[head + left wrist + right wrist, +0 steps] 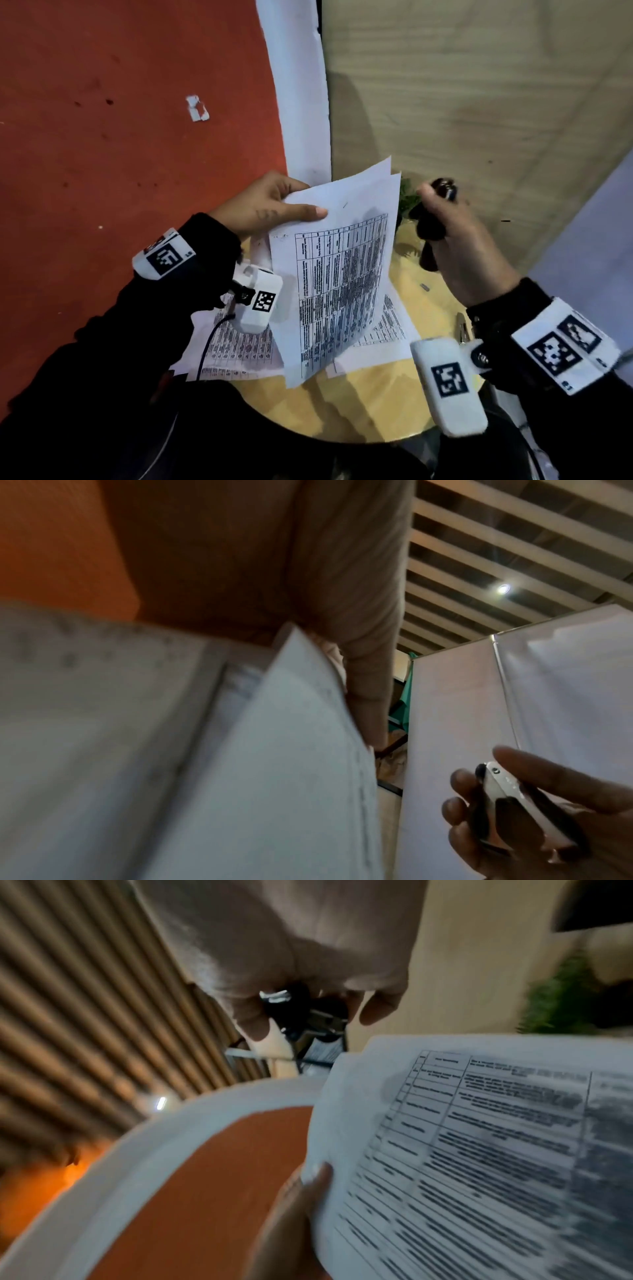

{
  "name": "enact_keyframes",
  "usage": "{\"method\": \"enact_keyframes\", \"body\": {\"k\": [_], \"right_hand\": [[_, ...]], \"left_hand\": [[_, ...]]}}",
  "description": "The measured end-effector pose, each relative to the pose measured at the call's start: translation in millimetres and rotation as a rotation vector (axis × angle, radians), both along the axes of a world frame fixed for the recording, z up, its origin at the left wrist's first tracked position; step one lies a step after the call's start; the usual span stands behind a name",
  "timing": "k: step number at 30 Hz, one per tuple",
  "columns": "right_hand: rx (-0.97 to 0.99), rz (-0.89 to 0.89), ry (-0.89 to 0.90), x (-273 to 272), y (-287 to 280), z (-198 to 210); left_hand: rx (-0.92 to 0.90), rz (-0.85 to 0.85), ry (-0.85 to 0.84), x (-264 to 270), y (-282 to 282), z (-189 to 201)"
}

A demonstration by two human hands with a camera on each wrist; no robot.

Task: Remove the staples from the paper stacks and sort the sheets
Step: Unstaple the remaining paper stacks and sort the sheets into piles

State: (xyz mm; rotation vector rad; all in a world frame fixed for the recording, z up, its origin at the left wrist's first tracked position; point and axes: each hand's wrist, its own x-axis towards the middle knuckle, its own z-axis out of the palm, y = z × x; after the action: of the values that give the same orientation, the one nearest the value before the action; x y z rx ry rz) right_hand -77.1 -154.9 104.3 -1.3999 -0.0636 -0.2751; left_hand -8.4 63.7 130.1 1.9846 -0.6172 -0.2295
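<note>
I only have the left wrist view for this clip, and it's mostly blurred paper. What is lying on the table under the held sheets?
Observer: The head view shows more printed sheets lying flat on the round wooden table.
Operator: Where does the left hand grip the stack?
Observer: The left hand pinches the held sheets at their top corner, thumb on the front.
Operator: Is the tool touching the paper?
Observer: No. The right hand holds the staple remover apart from the sheets, to their right.
</note>
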Motion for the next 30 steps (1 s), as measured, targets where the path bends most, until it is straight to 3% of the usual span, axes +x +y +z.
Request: {"method": "enact_keyframes", "body": {"k": [3,7,9,14,17,30], "right_hand": [[-0.326,0.137,-0.039,-10,9,-3],[-0.271,0.261,-0.086,-13,13,-5],[-0.339,0.338,-0.14,-15,11,-4],[-0.662,0.179,-0.568,-19,9,1],[-0.773,0.119,-0.695,-18,4,6],[-0.783,0.197,-0.698,-12,-8,7]], "left_hand": [[-0.022,-0.034,0.027,-6,-2,5],[-0.036,-0.046,0.066,-12,-2,8],[-0.039,-0.059,0.08,-17,-3,7],[-0.055,-0.083,0.111,-27,-10,10],[-0.055,-0.076,0.127,-31,-11,16],[-0.054,-0.162,0.228,-30,-16,15]]}}
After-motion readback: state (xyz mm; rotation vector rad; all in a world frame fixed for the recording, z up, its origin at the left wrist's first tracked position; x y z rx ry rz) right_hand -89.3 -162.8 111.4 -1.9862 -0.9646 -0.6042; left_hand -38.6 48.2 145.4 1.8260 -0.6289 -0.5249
